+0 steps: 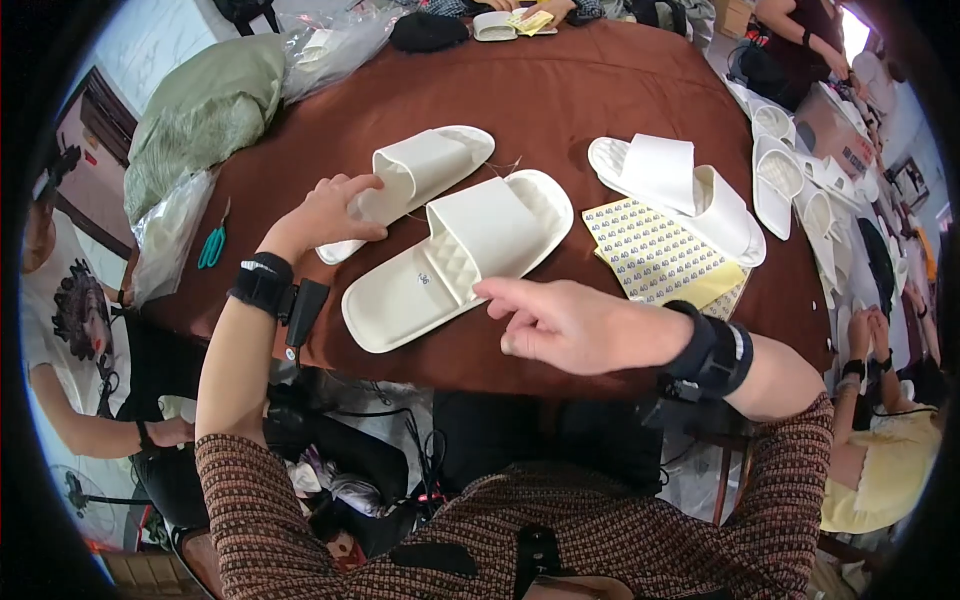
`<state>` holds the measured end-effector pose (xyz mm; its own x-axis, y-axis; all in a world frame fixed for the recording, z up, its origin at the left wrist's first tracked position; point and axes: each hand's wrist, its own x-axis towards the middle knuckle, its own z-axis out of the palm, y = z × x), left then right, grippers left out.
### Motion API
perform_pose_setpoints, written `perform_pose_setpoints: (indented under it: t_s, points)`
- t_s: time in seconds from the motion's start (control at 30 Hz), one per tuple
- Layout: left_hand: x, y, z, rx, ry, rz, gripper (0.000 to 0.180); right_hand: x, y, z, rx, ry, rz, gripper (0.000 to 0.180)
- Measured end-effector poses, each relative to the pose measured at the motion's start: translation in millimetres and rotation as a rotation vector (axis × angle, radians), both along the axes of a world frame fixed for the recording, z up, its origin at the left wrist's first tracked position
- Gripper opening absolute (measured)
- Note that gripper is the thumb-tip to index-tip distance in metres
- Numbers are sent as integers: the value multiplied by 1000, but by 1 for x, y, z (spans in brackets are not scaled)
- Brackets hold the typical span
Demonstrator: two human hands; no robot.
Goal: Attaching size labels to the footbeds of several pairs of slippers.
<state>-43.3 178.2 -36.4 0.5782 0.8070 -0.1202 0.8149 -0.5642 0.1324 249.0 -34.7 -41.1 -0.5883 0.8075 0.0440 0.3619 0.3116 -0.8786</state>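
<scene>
L grip (318,212) at far slipper (435,162), hold: can't tell | R grip (562,320) empty, index nr near slipper (490,228) | both on table (560,95), L of sticker sheets (660,255) | risk: R wrist strap (728,350) cld drag sheets if arm swings out

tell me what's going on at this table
A person has two white slippers in front of them on a brown tablecloth. Their left hand is at the far slipper, by the open edge of its strap. Their right hand is at the near slipper, index finger extended toward the strap's edge; whether it touches is hard to tell. To the right, another white pair lies by yellow sticker sheets; teal-handled scissors lie to the left.
</scene>
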Motion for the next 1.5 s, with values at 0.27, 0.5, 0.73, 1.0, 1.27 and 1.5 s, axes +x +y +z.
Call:
perform_pose_setpoints:
  t_s: [0.27, 0.5, 0.73, 1.0, 1.27, 1.5]
  points:
    - [-3, -39, 8, -94, -56, -2, 68, -6, 17, -5, 127, -118, -142, 44]
    - [-2, -48, 2, -228, -194, 16, 68, 2, 16, 1, 87, -170, -190, 46]
    - [14, -79, 4, -216, -268, -92, 65, 24, 23, -2, 142, -168, -406, 50]
    - [34, -114, 2, -171, -270, -179, 65, 15, -15, 10, 487, -256, -171, 55]
    - [45, -148, -8, -65, -380, -172, 65, 14, -38, -9, 613, -415, -81, 52]
    - [57, -174, -29, 14, -493, -22, 43, 17, -52, -21, 504, -306, -105, 49]
